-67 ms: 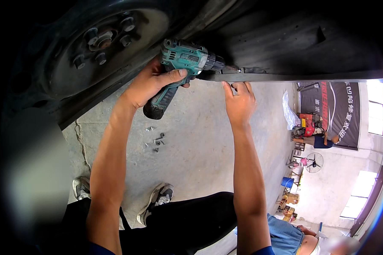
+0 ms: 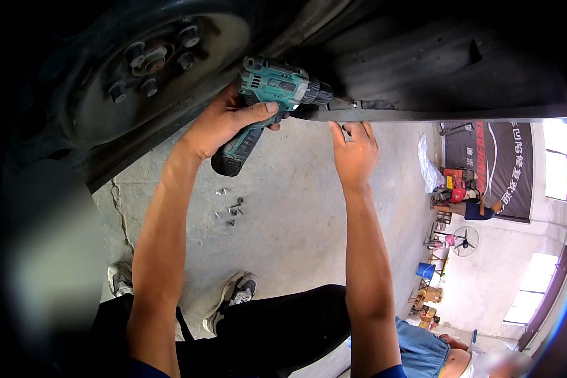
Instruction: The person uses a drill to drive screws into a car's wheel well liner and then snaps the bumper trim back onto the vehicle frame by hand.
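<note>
My left hand [image 2: 233,120] is closed round a teal and black cordless drill [image 2: 274,85], thumb across its body. The drill points right, its bit at a small screw [image 2: 355,105] on a dark strip [image 2: 406,114] along the underside panel of a vehicle [image 2: 416,60]. Below that strip, my right hand [image 2: 356,151] has curled fingers at its edge, holding it, with fingertips partly hidden. A wheel hub with bolts [image 2: 155,60] sits at upper left.
Several screws [image 2: 232,211] lie on the concrete floor [image 2: 277,233] between my arms, above my shoes [image 2: 233,293]. At right are a person [image 2: 479,209] by red equipment, a dark banner, a standing fan [image 2: 465,241], a blue bucket [image 2: 425,270] and another person in blue shorts [image 2: 416,346].
</note>
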A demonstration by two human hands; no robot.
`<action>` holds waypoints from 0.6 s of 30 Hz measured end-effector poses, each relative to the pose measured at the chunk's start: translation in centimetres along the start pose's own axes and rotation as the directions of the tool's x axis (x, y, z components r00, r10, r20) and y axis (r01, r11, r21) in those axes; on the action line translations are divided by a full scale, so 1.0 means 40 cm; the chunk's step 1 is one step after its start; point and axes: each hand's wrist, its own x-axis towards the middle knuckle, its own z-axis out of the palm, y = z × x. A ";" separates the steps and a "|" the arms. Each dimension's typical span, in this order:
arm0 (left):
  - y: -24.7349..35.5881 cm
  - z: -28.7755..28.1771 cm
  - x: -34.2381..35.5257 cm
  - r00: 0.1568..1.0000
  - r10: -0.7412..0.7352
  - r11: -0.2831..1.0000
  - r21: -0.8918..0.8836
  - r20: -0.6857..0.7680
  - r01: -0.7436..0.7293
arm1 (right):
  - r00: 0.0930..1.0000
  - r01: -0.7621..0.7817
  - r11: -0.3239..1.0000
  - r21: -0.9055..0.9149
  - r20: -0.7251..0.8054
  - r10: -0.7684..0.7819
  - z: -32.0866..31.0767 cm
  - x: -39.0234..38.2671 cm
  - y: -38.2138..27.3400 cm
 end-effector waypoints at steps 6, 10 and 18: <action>-0.018 -0.009 -0.012 1.000 -0.014 0.997 -0.077 -0.009 0.013 | 1.000 0.012 1.000 0.000 0.022 -0.012 -0.004 -0.006 -0.014; -0.032 0.026 -0.007 0.989 -0.145 0.988 -0.050 -0.021 0.144 | 0.997 -0.065 0.998 -0.024 0.048 0.066 -0.015 -0.020 0.005; 0.003 0.030 -0.011 0.984 -0.136 0.986 -0.111 -0.112 0.124 | 0.996 0.058 0.998 0.018 -0.068 -0.057 0.011 0.014 0.008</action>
